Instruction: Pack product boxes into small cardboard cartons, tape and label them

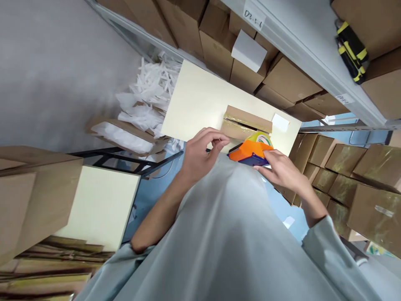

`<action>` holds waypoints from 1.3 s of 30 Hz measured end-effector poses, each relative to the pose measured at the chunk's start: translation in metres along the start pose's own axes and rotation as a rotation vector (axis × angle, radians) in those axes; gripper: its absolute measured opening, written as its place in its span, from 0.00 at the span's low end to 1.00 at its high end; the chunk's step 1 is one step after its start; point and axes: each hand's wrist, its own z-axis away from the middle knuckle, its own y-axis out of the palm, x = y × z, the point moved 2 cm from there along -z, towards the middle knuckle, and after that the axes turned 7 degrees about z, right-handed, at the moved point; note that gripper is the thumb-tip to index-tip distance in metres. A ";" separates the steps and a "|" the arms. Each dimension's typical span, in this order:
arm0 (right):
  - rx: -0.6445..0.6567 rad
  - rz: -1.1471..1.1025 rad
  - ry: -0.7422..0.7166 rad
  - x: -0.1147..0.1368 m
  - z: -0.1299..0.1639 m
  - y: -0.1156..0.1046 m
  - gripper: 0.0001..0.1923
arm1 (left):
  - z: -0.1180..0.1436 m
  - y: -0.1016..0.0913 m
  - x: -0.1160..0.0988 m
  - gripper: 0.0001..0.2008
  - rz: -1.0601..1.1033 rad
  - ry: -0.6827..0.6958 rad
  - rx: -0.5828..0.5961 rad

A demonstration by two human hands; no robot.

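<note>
My right hand [283, 169] grips an orange and dark blue tape dispenser [250, 152], which carries a roll of yellowish tape [260, 139]. Left of the dispenser, my left hand [200, 154] is closed in a pinch, thumb and forefinger tips together. Whatever may be between those fingertips is too small to make out. Just beyond the dispenser a brown cardboard box [249, 118] lies on the cream tabletop [194, 100]. Shiny tape runs along its side, and a dark gap shows between its flaps. The dispenser partly covers the box's near edge.
White paper scraps [153, 88] are heaped left of the table. Shelves above hold cartons [216, 46] and yellow-black pliers [352, 52]. Stacked taped boxes [341, 175] stand at right. A large carton [37, 200] rests on another table at left. A white paper [280, 122] lies beside the box.
</note>
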 end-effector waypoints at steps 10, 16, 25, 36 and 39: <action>0.555 -0.663 0.284 -0.079 -0.086 -0.045 0.30 | -0.046 0.012 0.113 0.08 0.376 -0.542 -0.168; 0.740 -0.754 0.419 -0.105 -0.129 -0.023 0.29 | -0.056 0.031 0.151 0.06 0.437 -0.692 -0.174; 0.879 -0.736 0.479 -0.107 -0.143 -0.005 0.33 | -0.052 0.033 0.197 0.13 0.521 -0.859 -0.080; 1.008 -0.659 0.608 -0.103 -0.155 -0.004 0.36 | -0.046 0.053 0.228 0.21 0.638 -1.035 -0.007; 0.999 -0.655 0.593 -0.104 -0.154 -0.002 0.38 | -0.044 0.055 0.230 0.23 0.615 -1.028 -0.017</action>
